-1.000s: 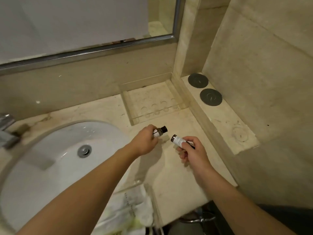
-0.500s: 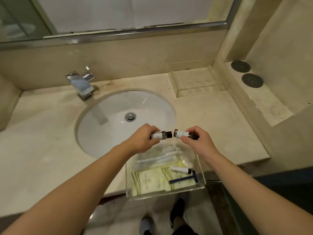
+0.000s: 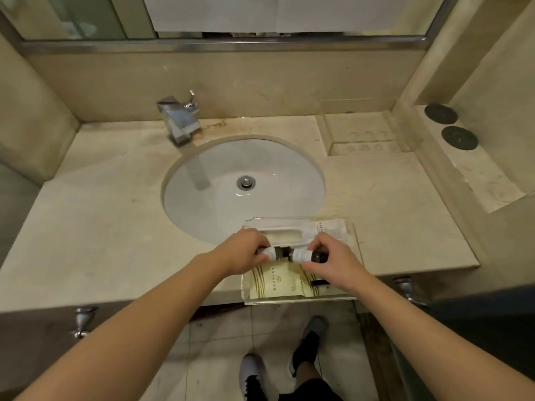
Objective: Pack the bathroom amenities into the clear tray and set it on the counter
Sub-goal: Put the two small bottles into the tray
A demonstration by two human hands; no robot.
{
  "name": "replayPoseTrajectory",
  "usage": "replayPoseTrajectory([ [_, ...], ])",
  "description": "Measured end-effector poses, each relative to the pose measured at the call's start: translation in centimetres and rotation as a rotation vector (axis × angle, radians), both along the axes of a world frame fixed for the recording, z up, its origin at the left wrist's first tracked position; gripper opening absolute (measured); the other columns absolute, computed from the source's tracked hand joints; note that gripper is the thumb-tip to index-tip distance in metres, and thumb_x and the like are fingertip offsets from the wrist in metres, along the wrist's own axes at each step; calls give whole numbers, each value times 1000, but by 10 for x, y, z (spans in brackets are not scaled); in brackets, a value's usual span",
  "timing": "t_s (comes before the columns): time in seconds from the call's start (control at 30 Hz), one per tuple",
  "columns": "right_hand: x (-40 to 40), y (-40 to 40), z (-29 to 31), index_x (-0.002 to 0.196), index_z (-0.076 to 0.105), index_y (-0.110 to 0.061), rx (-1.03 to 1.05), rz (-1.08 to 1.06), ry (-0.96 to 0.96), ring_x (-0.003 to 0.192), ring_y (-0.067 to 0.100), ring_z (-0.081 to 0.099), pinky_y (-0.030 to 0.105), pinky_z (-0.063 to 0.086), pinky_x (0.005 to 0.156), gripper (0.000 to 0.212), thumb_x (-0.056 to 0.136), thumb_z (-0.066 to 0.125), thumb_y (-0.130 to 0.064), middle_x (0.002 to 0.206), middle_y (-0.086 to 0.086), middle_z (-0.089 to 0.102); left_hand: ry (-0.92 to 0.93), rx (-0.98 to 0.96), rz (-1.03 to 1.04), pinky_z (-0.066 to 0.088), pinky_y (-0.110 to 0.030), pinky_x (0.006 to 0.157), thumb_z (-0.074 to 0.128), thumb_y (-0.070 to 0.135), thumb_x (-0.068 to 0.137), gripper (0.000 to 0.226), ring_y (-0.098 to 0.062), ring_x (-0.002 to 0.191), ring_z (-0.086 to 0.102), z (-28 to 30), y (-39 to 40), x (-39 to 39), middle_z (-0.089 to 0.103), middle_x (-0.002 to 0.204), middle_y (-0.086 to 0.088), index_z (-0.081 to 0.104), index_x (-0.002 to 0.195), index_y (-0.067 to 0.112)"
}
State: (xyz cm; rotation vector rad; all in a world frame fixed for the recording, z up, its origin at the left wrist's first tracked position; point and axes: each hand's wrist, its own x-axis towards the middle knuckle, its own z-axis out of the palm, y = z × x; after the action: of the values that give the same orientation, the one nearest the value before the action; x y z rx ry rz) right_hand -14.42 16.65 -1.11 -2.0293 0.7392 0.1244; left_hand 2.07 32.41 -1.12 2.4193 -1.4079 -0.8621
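A clear tray sits at the counter's front edge, partly overhanging it, just right of the sink. Inside lie cream sachets, a sealed white packet and a small dark item. My left hand grips a small brown bottle with a white label, held level over the tray. My right hand grips a second such bottle. The two bottles lie end to end, their caps almost touching.
A white oval sink with a chrome faucet fills the counter's middle. A second clear tray stands at the back right. Two dark round coasters rest on the raised right ledge. My feet show on the tiled floor below.
Both hands carried the bottles from the back right of the counter toward me, then lowered them into the clear tray at the front edge. The view pulled back too.
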Motion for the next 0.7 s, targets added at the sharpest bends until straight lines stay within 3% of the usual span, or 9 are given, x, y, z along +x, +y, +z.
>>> replayPoseTrajectory([
  [0.17, 3, 8, -8, 85, 58, -27, -102, 201, 43, 82, 16, 60, 34, 51, 73, 23, 72, 77, -31, 88, -4, 63, -71, -15, -35, 49, -37, 82, 56, 26, 91, 23, -23, 94, 59, -5, 3, -3, 67, 101, -3, 65, 107, 13],
  [0.33, 10, 14, -17, 96, 64, -28, -369, 288, -32, 93, 14, 44, 29, 33, 79, 28, 72, 73, -40, 91, -8, 50, -106, -55, -36, 45, -34, 87, 57, 26, 90, 24, -23, 100, 55, -16, 5, -4, 64, 105, -4, 65, 111, 16],
  [0.47, 15, 19, -23, 102, 65, -26, -462, 309, -56, 94, 15, 43, 29, 31, 83, 30, 76, 70, -41, 91, -10, 47, -104, -93, -35, 46, -33, 88, 60, 27, 89, 32, -23, 100, 53, -20, 8, -4, 53, 108, -5, 63, 119, 17],
  [0.7, 20, 26, -27, 103, 58, -27, -546, 386, -4, 95, 15, 46, 33, 34, 87, 27, 81, 61, -43, 97, -10, 58, -131, -125, -16, 46, -33, 88, 64, 22, 86, 28, -22, 102, 52, -19, 11, -3, 57, 110, -2, 62, 113, 18],
])
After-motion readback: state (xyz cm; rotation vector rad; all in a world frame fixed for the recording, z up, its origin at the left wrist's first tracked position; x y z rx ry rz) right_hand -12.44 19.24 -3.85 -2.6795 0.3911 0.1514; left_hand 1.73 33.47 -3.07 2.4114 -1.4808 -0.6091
